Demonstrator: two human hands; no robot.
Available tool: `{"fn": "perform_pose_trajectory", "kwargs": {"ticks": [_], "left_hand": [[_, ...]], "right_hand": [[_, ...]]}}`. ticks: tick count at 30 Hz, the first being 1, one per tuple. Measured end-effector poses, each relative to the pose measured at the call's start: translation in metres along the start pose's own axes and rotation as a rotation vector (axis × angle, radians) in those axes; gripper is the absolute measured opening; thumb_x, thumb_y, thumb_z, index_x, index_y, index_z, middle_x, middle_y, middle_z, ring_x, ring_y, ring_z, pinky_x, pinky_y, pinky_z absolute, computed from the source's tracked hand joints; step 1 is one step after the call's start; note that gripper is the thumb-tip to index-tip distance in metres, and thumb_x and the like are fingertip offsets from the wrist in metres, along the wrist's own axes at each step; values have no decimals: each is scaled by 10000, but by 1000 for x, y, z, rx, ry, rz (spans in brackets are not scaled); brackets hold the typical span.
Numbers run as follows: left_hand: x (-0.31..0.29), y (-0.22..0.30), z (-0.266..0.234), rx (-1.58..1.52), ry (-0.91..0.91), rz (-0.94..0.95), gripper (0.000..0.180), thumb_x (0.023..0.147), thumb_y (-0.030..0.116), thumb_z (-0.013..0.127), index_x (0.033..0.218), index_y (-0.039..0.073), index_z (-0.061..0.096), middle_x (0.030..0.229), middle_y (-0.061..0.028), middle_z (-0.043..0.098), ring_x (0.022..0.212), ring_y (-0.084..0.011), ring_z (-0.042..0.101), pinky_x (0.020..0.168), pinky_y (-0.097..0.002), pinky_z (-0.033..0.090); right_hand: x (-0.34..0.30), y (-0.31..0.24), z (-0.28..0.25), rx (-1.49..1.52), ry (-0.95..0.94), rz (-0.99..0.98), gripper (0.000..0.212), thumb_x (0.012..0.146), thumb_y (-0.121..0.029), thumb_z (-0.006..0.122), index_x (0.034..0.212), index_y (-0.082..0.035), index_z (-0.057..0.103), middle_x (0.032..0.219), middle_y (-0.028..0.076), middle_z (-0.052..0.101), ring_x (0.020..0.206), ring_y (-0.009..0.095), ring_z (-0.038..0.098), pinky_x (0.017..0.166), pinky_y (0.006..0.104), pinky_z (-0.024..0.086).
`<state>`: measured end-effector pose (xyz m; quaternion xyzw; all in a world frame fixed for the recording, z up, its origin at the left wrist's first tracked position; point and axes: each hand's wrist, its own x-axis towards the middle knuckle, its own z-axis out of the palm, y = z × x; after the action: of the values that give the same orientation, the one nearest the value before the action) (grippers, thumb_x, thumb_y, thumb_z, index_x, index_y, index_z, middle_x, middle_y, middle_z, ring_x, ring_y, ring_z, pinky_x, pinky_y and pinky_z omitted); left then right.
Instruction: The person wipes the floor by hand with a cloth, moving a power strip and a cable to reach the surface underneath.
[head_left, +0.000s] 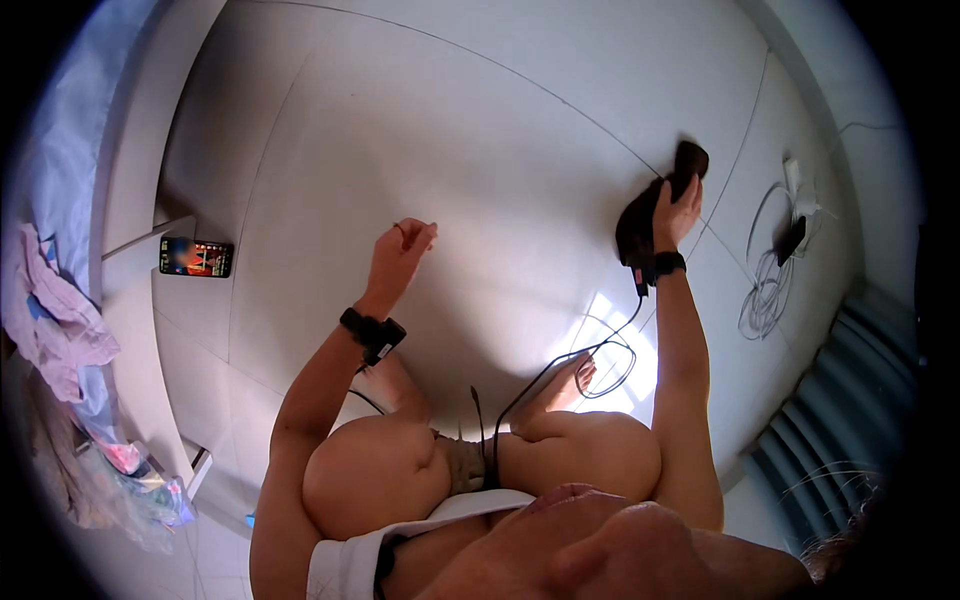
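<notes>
Loosely curled over the pale tiled floor, my left hand (403, 243) has its fingertips close together and nothing visible in them. A black band with a small box circles that wrist. Farther right, my right hand (680, 208) is against the side of a dark brown, elongated thing (638, 222), its thumb lying across it. The thing narrows to a rounded far end; blur hides its exact kind. A black cable (612, 342) runs from a small black box near the right wrist, loops over the floor and reaches my lap.
A phone with a lit screen (196, 257) lies at left by a white furniture edge. Beyond it hang blue and pink cloths (65, 310). To the right, a coiled white cord (766, 300) and a black adapter (792, 240) lie near grey-blue pleated fabric (840, 390).
</notes>
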<state>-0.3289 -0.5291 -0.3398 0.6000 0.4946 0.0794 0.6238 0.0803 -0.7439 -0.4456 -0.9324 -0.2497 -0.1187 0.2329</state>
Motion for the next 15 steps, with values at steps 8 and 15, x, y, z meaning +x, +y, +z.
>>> {"fn": "perform_pose_trajectory", "kwargs": {"ticks": [8,15], "left_hand": [[3,-2,-13,-228,-21,76,179,984,197,592,1054,34,610,835,32,584,767,-58,547,727,-230,466],[-2,-5,-25,-179,56,29,180,958,221,614,1039,61,627,785,43,581,713,-51,524,659,-222,454]], "right_hand": [[64,-186,52,161,-151,-429,550,873,-224,628,1386,-86,485,1400,169,493,1293,356,442,1081,459,357],[14,-314,73,434,-407,-736,572,798,-125,667,1353,-155,532,1387,91,517,1257,319,481,1063,429,388]]}}
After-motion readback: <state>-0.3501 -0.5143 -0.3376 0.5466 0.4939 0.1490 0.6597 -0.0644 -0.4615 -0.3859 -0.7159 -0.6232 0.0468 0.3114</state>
